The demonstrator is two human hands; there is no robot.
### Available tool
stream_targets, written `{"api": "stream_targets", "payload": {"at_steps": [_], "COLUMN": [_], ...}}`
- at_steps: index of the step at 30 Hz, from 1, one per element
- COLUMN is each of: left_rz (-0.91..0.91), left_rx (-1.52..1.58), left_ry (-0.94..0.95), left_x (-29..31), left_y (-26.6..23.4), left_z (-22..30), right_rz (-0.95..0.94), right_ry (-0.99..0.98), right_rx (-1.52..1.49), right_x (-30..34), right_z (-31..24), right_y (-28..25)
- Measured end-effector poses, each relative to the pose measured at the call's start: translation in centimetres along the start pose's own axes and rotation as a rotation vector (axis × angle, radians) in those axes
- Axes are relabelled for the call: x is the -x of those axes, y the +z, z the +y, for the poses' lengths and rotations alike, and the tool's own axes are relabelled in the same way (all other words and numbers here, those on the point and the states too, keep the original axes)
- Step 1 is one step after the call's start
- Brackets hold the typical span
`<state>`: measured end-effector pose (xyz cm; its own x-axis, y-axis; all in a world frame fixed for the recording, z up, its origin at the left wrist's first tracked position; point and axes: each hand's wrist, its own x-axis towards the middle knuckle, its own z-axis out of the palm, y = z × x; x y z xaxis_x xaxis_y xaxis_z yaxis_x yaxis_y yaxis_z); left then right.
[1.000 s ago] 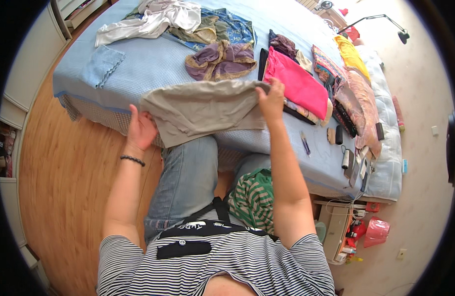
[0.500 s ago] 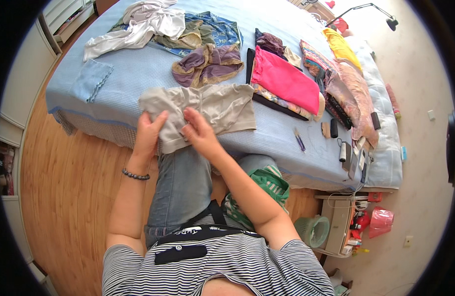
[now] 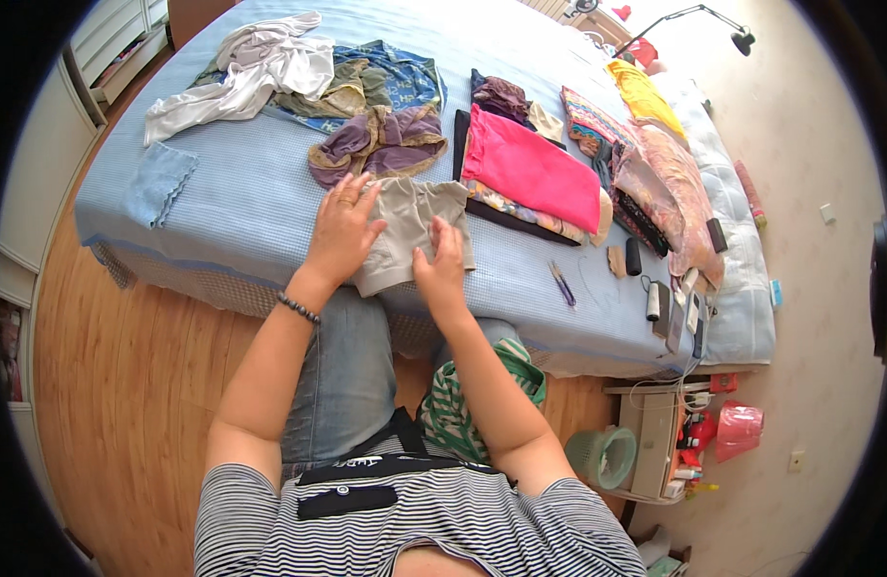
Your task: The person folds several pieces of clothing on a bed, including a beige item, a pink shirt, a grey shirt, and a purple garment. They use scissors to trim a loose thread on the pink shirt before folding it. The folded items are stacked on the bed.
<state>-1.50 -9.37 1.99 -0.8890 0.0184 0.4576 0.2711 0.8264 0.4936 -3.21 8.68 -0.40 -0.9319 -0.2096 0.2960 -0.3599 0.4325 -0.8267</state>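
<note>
— Head view: where's the beige garment (image 3: 410, 226)?
— Folded on the blue bed (image 3: 241, 202), near its front edge.
— Hands?
— Left hand (image 3: 342, 231) lies flat on it, fingers spread; right hand (image 3: 442, 264) presses its right side, gripping nothing.

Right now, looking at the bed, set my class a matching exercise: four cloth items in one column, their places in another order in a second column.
Items
1. beige garment
2. pink cloth
3. blue denim piece
4. yellow cloth

Places
A. far right of the bed, near the lamp
B. near the bed's left edge, lying alone
C. under both hands at the near edge
D. on top of a folded stack, mid-bed

Pairs: 1-C, 2-D, 3-B, 4-A
</note>
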Motion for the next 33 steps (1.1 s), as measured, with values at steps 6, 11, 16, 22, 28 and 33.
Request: {"api": "stream_targets", "payload": {"at_steps": [6,11,16,22,28,33], "left_rz": [-0.327,0.114,0.002,-0.176,-0.212,0.064], "left_rx": [-0.276,0.004,0.300,0.712,0.799,0.345], "left_ry": [-0.086,-0.215,-0.424,-0.668,-0.574,-0.124], "left_x": [-0.4,0.5,-0.3,6.6,13.4,6.8], "left_y": [2.2,0.7,-0.5,-7.3,-7.6,-6.4], "left_z": [-1.4,-6.0,-6.3,-3.7,-1.7,-1.4], "right_rz": [-0.105,-0.228,-0.185,-0.317,-0.530,-0.538], "right_ry": [-0.333,-0.466,-0.433,-0.554,-0.398,-0.391], "right_rx": [0.612,0.384,0.535,0.322,0.113,0.102], "right_x": [2.4,3.8,3.8,4.7,6.2,6.5], "right_z": [-0.5,-5.4,-2.7,-5.0,-2.6,-2.3], "right_y": [1.0,0.4,3.5,-2.9,-5.5,-5.6]}}
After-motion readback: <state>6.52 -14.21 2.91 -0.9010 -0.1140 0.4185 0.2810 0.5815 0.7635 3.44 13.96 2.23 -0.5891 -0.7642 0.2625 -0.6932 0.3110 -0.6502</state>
